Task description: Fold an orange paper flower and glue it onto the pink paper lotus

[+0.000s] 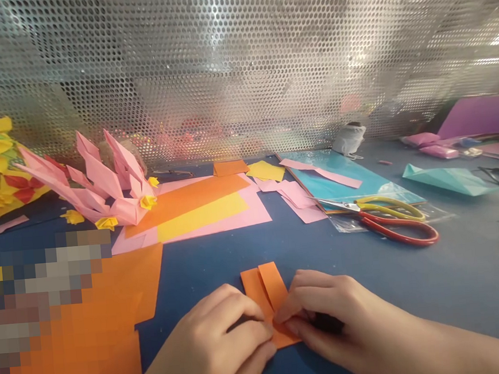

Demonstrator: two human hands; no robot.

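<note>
A small piece of orange paper (252, 282) lies on the blue table in front of me, with one long side folded over into a raised flap. My left hand (222, 339) presses its curled fingertips on the paper's left and lower part. On the right edge, the thumb and index finger of my right hand (323, 308) pinch the folded flap. Both hands touch the paper close to each other, and my fingers hide part of its lower half.
Scissors (390, 219) with red and yellow handles rest by a blue paper pack (339, 174). Pink, orange and yellow sheets (204, 213) overlap behind my hands. A pink folded-paper model (102, 187) stands back left. Larger orange paper (112, 313) lies left; a perforated metal panel (223, 68) closes the back.
</note>
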